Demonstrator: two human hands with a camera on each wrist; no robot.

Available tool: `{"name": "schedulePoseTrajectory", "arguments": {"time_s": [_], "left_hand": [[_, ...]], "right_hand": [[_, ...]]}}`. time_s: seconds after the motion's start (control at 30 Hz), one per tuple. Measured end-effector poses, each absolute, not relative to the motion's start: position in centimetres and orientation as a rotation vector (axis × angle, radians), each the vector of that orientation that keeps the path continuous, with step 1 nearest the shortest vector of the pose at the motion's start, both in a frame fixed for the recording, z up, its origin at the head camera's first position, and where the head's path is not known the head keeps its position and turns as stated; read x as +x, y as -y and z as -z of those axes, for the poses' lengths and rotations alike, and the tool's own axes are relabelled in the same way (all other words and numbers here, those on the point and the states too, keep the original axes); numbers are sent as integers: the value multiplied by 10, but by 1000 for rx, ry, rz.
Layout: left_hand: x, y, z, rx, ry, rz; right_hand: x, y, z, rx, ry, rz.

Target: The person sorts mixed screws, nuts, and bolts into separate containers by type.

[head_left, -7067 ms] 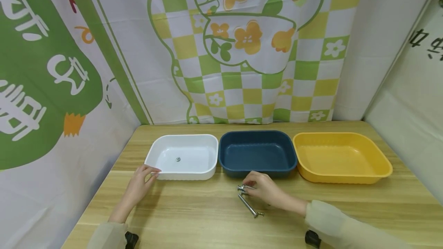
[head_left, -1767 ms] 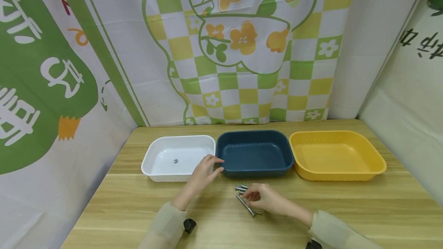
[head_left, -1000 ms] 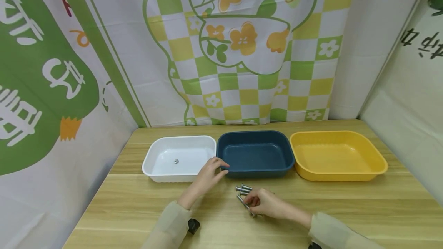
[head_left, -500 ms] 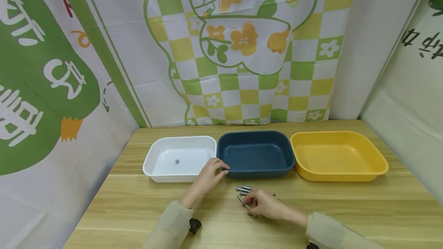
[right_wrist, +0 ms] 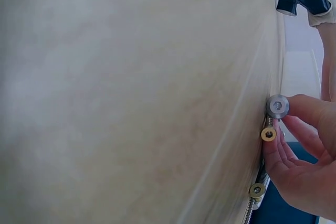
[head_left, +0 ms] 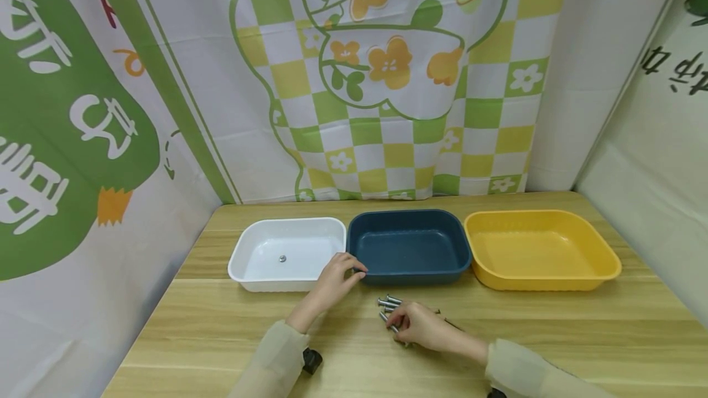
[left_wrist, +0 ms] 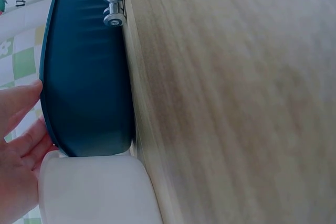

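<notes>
At the near-left corner of the dark blue tray (head_left: 409, 276), my left hand (head_left: 336, 276) holds the rim, thumb and fingertips on its edge. My right hand (head_left: 419, 325) pinches a long silver bolt (head_left: 384, 318) low over the table; the fingers cover its middle. In the right wrist view its socket head (right_wrist: 277, 106) touches the thumb, and a brass-headed screw (right_wrist: 269, 134) sits just beside it by the fingertips. Several silver screws (head_left: 389, 303) lie between the right hand and the dark blue tray, partly hidden by the fingers.
A white tray (head_left: 287, 285) with one small screw (head_left: 283, 258) in it stands left of the dark blue one. To the right, a yellow tray (head_left: 544, 283) adjoins it. Patterned cloth (head_left: 398, 152) hangs behind the wooden table (head_left: 232, 336).
My left hand has gone from the white tray's rim to the dark blue tray's corner. The right hand has moved nearer, from the silver screws to the long bolt, which its fingers now pinch.
</notes>
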State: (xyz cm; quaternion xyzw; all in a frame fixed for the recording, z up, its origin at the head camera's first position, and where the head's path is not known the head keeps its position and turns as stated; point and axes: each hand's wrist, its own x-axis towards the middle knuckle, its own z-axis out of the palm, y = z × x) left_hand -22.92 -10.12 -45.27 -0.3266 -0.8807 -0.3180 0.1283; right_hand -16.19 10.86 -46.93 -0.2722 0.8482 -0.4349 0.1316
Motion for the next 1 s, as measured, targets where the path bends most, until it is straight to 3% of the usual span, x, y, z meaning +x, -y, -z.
{"name": "schedulePoseTrajectory", "arguments": {"time_s": [1.0], "left_hand": [[-229,101,455,-930,2593,939]], "right_hand": [[-167,-113,458,-814,-2542,1397]]}}
